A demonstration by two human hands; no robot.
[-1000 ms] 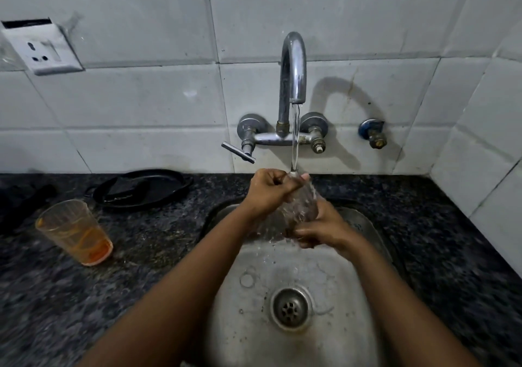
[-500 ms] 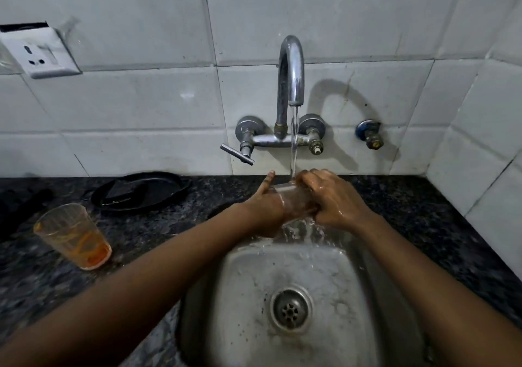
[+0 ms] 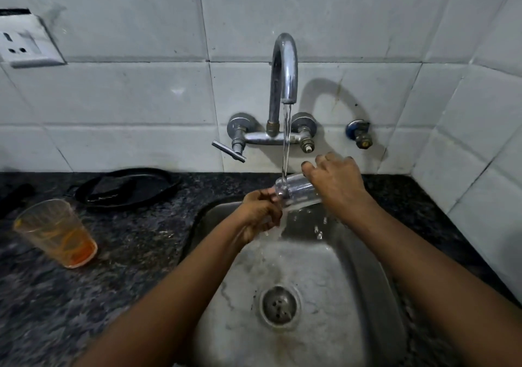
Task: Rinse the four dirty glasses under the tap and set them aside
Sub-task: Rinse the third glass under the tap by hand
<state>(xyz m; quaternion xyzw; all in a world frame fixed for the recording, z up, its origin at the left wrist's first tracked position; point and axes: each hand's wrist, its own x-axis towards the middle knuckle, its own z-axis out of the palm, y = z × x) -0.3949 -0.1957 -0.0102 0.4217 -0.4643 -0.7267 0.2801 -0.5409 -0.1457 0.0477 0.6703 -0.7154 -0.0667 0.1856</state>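
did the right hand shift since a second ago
Yes. The right hand has risen from below the glass to its upper right side, nearer the brass valve on the wall; it was low over the sink before.

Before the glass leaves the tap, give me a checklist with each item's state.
1. Clear glass held by both the left hand and the right hand: ok.
2. Tap running, stream hitting the glass: ok.
3. Glass over the sink, so runoff is caught: ok.
4. Glass free of residue: cannot tell, water blurs it.
5. Counter has bare room to set it down: ok.
6. All glasses rinsed: not ok, the orange-stained glass stands dirty on the counter.
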